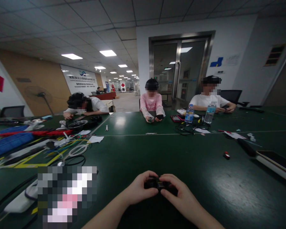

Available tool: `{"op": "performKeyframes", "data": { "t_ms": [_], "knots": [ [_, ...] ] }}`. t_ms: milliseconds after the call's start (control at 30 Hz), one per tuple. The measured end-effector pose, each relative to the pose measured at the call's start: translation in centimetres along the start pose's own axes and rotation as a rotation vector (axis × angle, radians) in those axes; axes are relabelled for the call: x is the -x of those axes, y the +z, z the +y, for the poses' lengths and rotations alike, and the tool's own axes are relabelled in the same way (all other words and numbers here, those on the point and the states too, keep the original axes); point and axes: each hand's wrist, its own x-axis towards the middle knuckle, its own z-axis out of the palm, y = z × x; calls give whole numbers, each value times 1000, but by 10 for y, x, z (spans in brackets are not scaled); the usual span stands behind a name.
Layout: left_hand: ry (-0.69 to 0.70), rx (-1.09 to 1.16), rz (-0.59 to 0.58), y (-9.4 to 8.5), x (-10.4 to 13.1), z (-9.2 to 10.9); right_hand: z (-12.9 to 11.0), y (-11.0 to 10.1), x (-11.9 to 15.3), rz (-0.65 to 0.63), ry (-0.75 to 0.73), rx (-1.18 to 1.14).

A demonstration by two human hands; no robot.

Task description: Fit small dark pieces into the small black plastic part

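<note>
Table (clock from the hands): dark green top (pixel 124 156), glare patch at 3, seams crossing it.
Room: glass doors (pixel 165 70) at 12, ceiling panels lit at 11.
Left hand (pixel 138 190): thumb and fingers pinching small black object (pixel 153 183).
Right hand (pixel 180 192): fingers curled on same object, other side.
Black object location: between both hands, near edge of table.
Hard to see: object's detail, mostly covered by fingers; 9 o'clock patch pixelated, power strip (pixel 16 203) partly behind it; flat device (pixel 276 163) at 3, cut off by frame.
Around: red-black piece (pixel 226 155) at 2; bottles (pixel 189 114) at 1; white cable coil (pixel 78 150) at 10; wrench (pixel 106 128) at 11.
Co-workers: three, across table, 11 to 1.
</note>
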Motion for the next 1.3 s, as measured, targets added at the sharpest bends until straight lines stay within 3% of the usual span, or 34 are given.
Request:
{"op": "performKeyframes", "data": {
  "t_ms": [1300],
  "knots": [
    [1,12,-9,0,0,-2,-2,0,1,-10,15,12]
  ]
}}
